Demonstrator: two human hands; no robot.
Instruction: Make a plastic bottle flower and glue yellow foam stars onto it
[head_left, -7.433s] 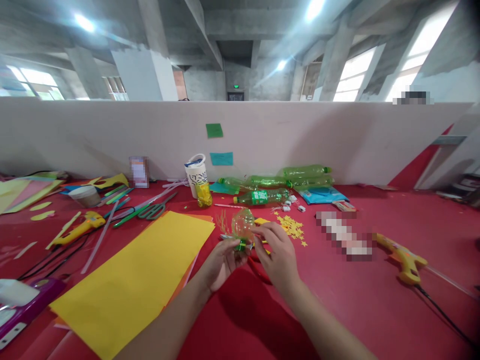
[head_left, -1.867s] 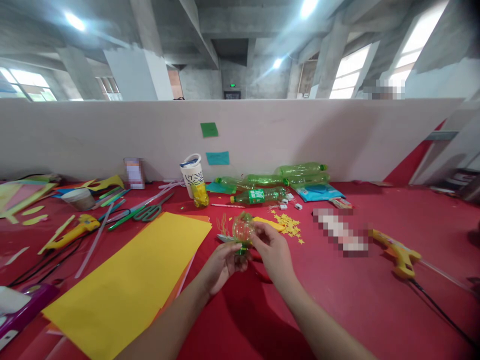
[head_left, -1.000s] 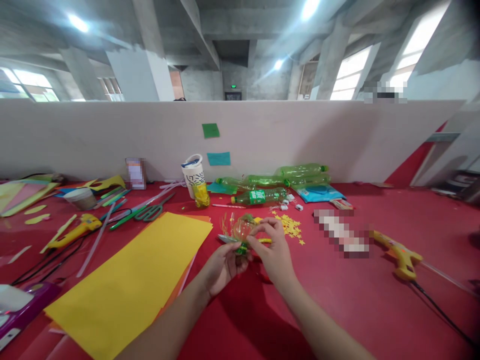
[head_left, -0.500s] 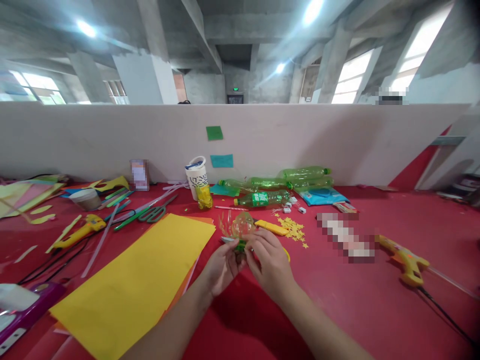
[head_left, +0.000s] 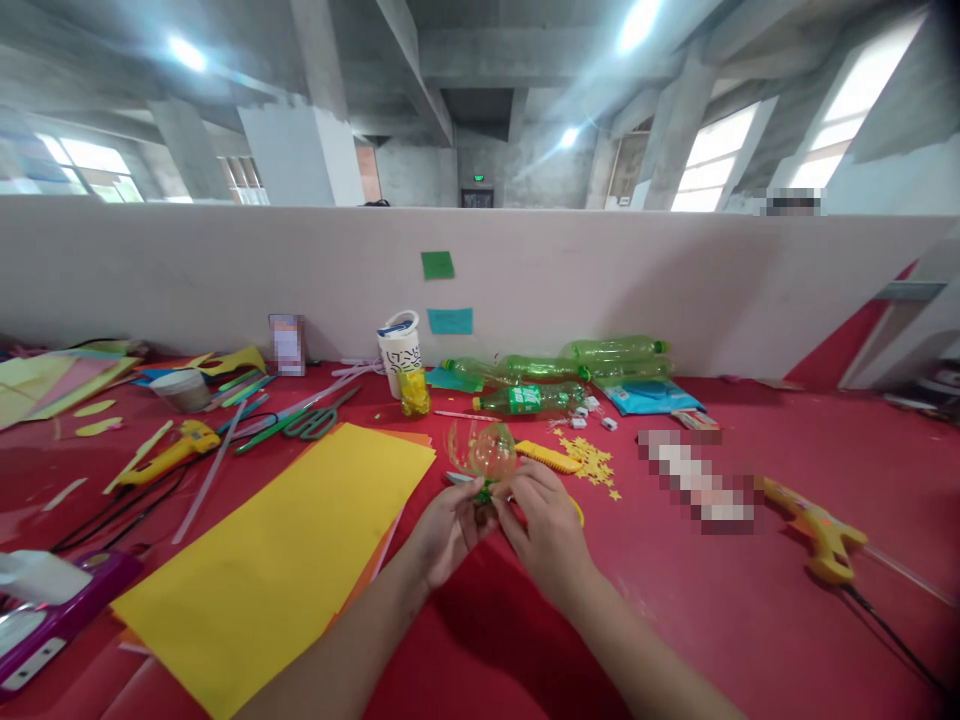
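In the head view, the bottle top (head_left: pixel 493 450) could twist loose, I judge, if the left hand's (head_left: pixel 445 538) pinch slackens; the blade (head_left: pixel 458 478) nearby could nick a straying finger. Its neck sits between the left thumb and fingers, closed on it, the clear body beyond the fingertips. The right hand's (head_left: pixel 549 515) fingers bunch beside the neck; whether they grip, I cannot tell.

bottle top (head_left: pixel 493 450) centre | paper (head_left: pixel 292 560) left | stars (head_left: pixel 595 462) right | bottles (head_left: pixel 525 400) behind | cup (head_left: pixel 400 354) behind paper

Head-worn view, facing forward and down, red table (head_left: pixel 712 600) close
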